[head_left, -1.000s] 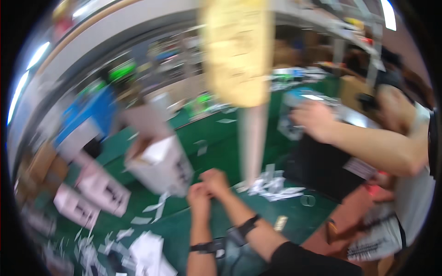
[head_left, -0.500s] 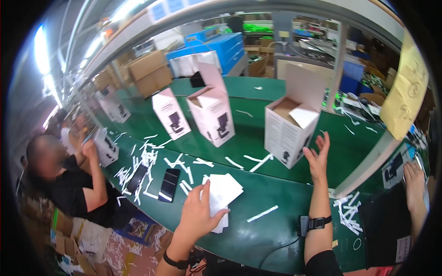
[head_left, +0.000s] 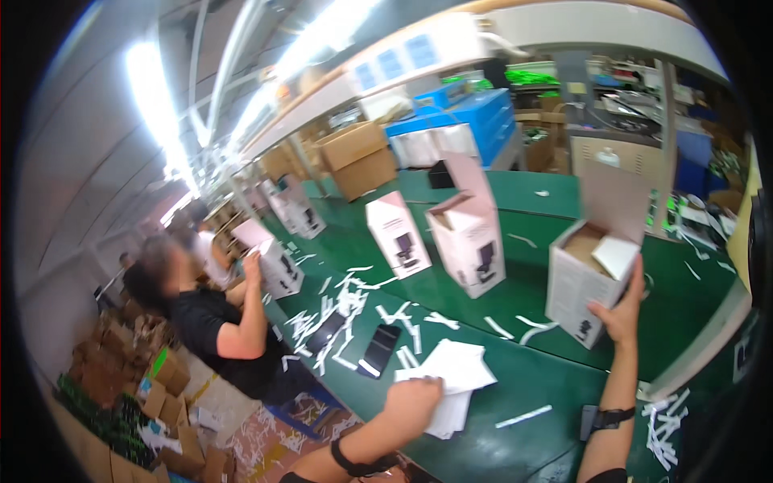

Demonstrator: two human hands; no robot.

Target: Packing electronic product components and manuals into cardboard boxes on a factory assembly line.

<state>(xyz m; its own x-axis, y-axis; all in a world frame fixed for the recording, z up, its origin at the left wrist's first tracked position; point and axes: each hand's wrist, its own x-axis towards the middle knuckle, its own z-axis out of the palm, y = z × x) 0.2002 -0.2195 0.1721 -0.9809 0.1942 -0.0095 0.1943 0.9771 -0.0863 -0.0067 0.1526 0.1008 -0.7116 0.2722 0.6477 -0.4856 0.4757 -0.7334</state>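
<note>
On the green bench lies a loose stack of white paper sheets [head_left: 460,366]. My left hand [head_left: 415,400] is at the stack's left edge with its fingers curled in, and a white sheet's edge sticks out beside it; the fingertips are partly hidden. My right hand [head_left: 622,312] grips the lower right side of an open white box [head_left: 581,286], thumb on the front and fingers along the side. The box stands upright with its lid flap up, a white inner flap folded out and brown cardboard inside.
Two more white boxes, one narrow [head_left: 398,233] and one open [head_left: 467,241], stand left of mine. Two dark phone-like slabs, one at the front [head_left: 378,351], lie among scattered white strips [head_left: 346,302]. At left a co-worker [head_left: 213,322] handles another box. A post [head_left: 696,346] rises at right.
My right hand has gone from open beside the box to gripping it. My left hand's fingers have curled in at the papers. The whole view has swung left.
</note>
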